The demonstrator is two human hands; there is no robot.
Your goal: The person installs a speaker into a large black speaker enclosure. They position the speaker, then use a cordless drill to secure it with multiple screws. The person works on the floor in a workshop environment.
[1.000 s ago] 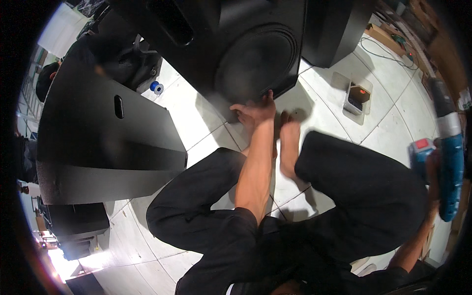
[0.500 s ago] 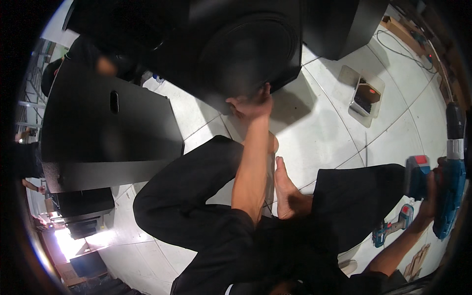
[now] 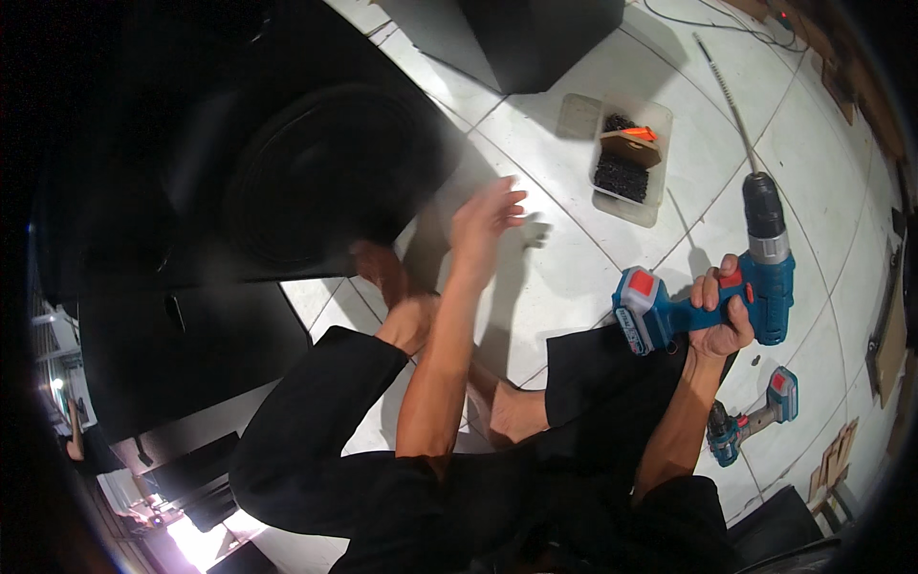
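My right hand [image 3: 719, 311] is closed around the handle of a blue cordless drill [image 3: 768, 277]. A long thin bit [image 3: 729, 100] sticks out of its chuck, pointing away from me, and the battery end lies over my thigh. My left hand [image 3: 486, 220] is raised over the floor tiles, slightly blurred, its fingers apart and holding nothing. Left of that hand stands a large black speaker cabinet [image 3: 325, 182] with a round speaker face. Beyond both hands, a clear plastic container [image 3: 654, 196] holds dark screws [image 3: 622, 178], a brown divider and an orange piece.
A second, smaller drill [image 3: 753, 421] lies on the tiles by my right forearm. Wood strips [image 3: 835, 461] are close to it. Another black cabinet [image 3: 191, 354] stands at left, and a dark grey one [image 3: 521, 43] at the far side. A cable [image 3: 727, 32] runs along the far right.
The view has swung to the right. My left hand has come away from the black speaker cabinet's edge. My right hand has brought the drill inward from the far right rim.
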